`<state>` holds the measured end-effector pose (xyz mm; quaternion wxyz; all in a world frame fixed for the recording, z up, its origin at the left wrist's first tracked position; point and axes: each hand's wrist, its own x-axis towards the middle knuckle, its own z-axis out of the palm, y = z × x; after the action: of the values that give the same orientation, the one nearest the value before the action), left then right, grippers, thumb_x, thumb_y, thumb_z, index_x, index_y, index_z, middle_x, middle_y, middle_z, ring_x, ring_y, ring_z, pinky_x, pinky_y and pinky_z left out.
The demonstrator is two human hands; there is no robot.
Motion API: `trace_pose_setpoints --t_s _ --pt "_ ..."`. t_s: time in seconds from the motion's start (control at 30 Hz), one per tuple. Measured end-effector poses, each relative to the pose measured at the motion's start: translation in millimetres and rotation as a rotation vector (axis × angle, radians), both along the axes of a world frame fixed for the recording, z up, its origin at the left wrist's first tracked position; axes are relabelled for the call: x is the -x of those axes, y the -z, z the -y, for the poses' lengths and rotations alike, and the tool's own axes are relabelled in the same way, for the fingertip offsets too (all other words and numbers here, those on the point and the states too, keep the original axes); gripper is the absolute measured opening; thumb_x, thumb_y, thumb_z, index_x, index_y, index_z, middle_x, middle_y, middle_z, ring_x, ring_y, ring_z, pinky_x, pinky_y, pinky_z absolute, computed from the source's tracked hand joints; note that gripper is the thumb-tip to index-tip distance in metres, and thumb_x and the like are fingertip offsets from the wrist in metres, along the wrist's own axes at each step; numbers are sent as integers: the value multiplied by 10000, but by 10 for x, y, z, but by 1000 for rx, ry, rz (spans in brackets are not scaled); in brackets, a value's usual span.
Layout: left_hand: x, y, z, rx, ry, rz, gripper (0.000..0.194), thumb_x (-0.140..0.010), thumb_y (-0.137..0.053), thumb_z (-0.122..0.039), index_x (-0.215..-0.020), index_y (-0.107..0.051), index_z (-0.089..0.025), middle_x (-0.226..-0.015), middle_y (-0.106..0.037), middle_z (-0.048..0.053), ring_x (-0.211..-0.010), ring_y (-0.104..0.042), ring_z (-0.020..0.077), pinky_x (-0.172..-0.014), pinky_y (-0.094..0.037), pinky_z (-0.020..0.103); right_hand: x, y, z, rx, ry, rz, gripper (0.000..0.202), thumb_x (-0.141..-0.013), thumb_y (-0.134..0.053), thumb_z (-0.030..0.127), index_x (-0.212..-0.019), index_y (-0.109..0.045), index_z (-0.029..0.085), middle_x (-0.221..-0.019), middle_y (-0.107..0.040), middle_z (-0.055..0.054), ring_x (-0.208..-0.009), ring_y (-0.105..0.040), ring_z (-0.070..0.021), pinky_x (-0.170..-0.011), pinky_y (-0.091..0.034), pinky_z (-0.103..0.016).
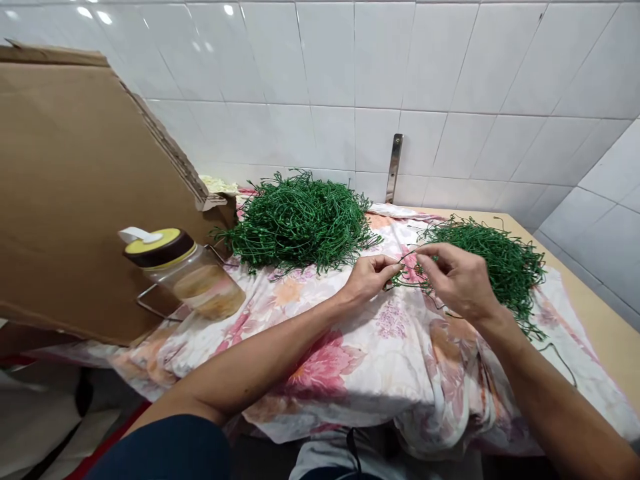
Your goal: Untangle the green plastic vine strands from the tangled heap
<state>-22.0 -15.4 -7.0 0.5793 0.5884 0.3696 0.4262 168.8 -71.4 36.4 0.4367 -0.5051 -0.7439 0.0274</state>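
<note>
My left hand point(369, 279) pinches several thin green wire-like stems point(411, 283) at the middle of the floral cloth. Just to its right, my right hand point(457, 277) has thumb and index finger closed near the upper end of a dark stem that runs between the hands. A large tangled heap of green stems point(303, 223) lies behind my left hand. Beside and behind my right hand sits a second, smaller heap point(505, 263), partly covered by that hand.
A clear bottle with a yellow and brown lid point(207, 283) leans at the left, by a large cardboard box point(85, 193). The floral cloth point(350, 373) covers the table point(600, 327). A metal strip point(395, 167) stands against the tiled wall.
</note>
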Motion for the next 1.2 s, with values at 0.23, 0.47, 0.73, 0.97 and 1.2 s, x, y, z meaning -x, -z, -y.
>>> trace_pose_setpoints --t_s 0.23,0.47,0.73,0.97,1.2 --pt "11 8 28 -20 22 21 379 -722 -799 -493 -821 -751 -130 -687 -632 19 -576 -495 90 -536 -376 231 90 217 -135 288 -24 7 254 -922 -649 422 -1011 -765 214 -935 -785 -39 -676 -662 -165 -648 -483 -283" --pt "17 89 -13 -2 50 -24 374 -734 -789 -468 -854 -768 -115 -673 -631 27 -563 -493 91 -525 -372 226 115 258 -174 376 3 -174 216 -831 -713 389 -895 -774 192 -838 -782 -45 -679 -681 -175 -625 -499 -272" --pt "24 61 -31 -12 19 -36 359 -732 -791 -463 -847 -773 -123 -665 -639 23 -526 -477 87 -514 -354 238 93 339 -221 412 -79 -256 255 -824 -700 423 -870 -743 175 -790 -753 -59 -644 -654 -174 -551 -496 -262" --pt "27 86 5 -270 -16 -93 240 -839 -711 -344 -943 -797 -146 -901 -765 75 -790 -656 171 -731 -476 269 125 324 -224 529 -73 -352 245 -787 -691 384 -852 -740 153 -647 -690 -33 -449 -544 -132 -409 -389 -239" --pt "74 2 110 -520 -103 -316 200 -911 -631 -282 -947 -788 -164 -880 -767 62 -769 -659 165 -741 -463 266 125 432 -265 477 -35 -299 277 -811 -662 400 -822 -757 141 -639 -706 -56 -492 -587 -162 -426 -392 -246"
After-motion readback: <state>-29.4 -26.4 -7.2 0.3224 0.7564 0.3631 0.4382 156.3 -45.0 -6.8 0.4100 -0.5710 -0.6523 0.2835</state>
